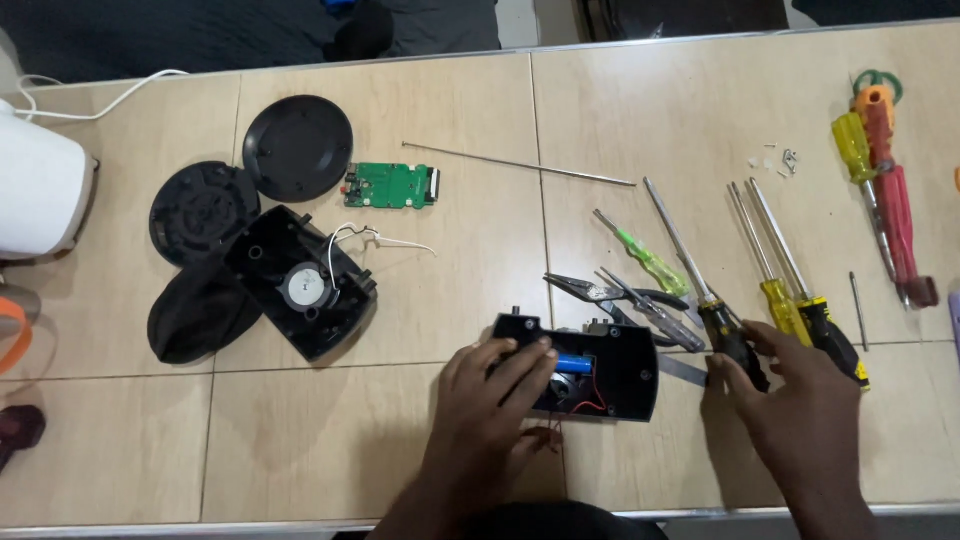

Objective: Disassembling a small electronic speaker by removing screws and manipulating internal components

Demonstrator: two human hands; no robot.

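My left hand (490, 400) rests on a black plastic housing (625, 365) near the table's front edge, fingers over its open cavity, where a blue cylindrical cell (575, 362) and red wires show. My right hand (790, 400) closes on the black handle of a long screwdriver (735, 345) just right of the housing. Two screwdrivers with yellow-and-black handles (800, 305) lie beside it.
Needle-nose pliers (600, 292) and a small green screwdriver (645, 258) lie behind the housing. A green circuit board (392, 186), round black covers (298, 147) and a black shell with a speaker (303, 285) sit at left. More tools (885, 170) lie at far right, a thin rod (520, 163) at centre.
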